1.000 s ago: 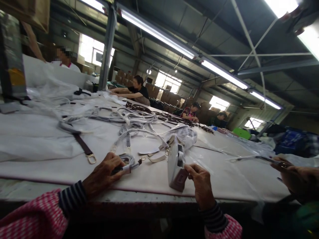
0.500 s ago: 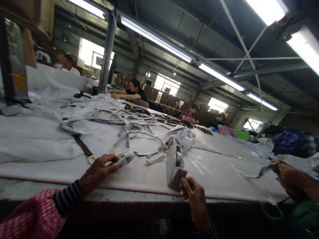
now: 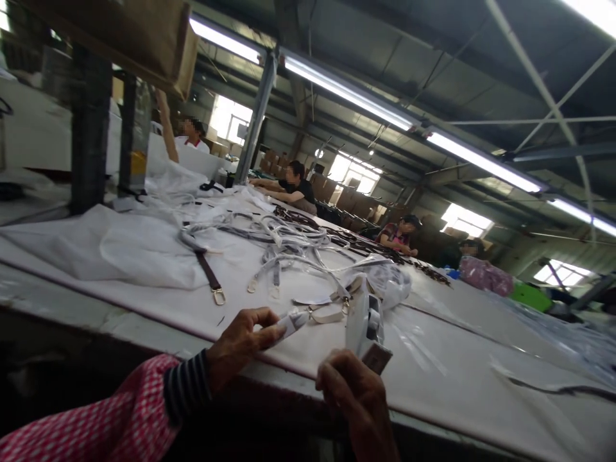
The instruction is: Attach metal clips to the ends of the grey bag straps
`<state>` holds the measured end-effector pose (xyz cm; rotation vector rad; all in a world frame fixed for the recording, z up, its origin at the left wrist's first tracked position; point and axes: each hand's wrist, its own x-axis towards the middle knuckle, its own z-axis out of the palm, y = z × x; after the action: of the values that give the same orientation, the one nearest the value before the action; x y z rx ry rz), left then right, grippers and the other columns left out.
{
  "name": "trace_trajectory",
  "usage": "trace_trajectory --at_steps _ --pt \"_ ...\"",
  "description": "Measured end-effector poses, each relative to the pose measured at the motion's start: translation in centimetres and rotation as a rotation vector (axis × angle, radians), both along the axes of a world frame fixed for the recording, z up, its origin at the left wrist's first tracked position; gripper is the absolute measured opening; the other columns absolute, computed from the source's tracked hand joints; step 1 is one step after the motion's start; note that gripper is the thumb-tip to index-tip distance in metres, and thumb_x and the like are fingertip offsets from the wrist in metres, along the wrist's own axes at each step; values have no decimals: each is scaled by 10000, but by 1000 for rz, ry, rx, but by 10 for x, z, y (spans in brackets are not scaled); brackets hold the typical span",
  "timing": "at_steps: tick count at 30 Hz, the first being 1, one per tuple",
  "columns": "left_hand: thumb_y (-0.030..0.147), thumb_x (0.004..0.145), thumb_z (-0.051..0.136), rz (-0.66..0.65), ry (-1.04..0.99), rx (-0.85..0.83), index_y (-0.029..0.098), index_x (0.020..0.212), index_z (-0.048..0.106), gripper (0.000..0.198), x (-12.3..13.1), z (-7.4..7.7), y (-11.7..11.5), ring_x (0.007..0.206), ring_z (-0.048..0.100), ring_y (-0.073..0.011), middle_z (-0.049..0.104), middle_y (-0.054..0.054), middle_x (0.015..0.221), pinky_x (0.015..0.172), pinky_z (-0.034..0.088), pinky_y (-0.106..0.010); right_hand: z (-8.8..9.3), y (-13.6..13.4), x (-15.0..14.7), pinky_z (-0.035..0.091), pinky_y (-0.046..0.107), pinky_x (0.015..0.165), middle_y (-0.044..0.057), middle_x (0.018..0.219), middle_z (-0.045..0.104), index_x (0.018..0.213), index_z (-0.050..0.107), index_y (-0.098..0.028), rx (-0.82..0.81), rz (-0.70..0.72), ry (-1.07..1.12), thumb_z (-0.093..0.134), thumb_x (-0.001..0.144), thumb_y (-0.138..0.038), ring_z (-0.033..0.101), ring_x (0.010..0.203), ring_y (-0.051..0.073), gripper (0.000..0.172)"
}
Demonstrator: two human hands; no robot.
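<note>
Hands apart, left hand (image 3: pixel 243 343) pinching white strap end (image 3: pixel 292 323), right hand (image 3: pixel 351 394) on white pouch (image 3: pixel 363 327); grip partly hidden

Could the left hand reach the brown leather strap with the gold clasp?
Probably yes: the left hand sits at the white-covered table's edge, and the brown strap lies just beyond, nothing between, though that hand holds a white strap piece.

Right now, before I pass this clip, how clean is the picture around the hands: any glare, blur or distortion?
In the head view, the ceiling tubes and windows blow out with glare; the wide lens tilts and bends the table edge; the right hand sits dark in shadow; the left hand and its white strap end read fairly clearly.
</note>
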<state>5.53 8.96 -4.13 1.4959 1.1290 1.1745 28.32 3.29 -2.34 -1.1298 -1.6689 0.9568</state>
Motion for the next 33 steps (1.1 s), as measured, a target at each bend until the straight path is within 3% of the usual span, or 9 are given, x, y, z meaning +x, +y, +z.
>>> trace_trajectory --at_steps 4,10,18,24,33 --pt "531 791 673 4 57 30 182 783 662 349 -4 0 -4 791 519 -200 575 8 769 714 379 -301 3 21 -33 387 244 580 -6 681 543 766 614 -179 14 135 3 577 962 -503 486 623 127 380" --pt "504 798 664 65 161 41 191 816 699 315 -12 -1 -7 940 578 -261 637 -38 933 835 401 -351 -17 47 -39 373 235 536 -11 656 544 755 590 -167 -48 199 66 572 970 -486 458 567 109 385" --pt "541 757 656 60 99 -25 184 789 660 359 -16 -6 6 792 527 -214 589 -1 789 683 373 -304 -14 35 -38 381 239 554 -9 657 540 747 619 -163 -109 174 60 626 929 -516 468 587 114 397" --pt "548 794 643 53 153 11 194 814 692 358 -13 -7 3 908 570 -251 648 -34 903 785 425 -330 -7 40 -46 365 235 515 -25 600 541 742 614 -166 -47 179 179 645 934 -478 440 501 90 368" --pt "529 802 664 64 162 52 203 814 718 330 -10 9 -8 926 586 -251 655 -31 912 804 412 -330 -25 41 -44 315 209 457 -17 612 569 735 591 -156 -127 120 127 648 919 -488 422 464 69 384"
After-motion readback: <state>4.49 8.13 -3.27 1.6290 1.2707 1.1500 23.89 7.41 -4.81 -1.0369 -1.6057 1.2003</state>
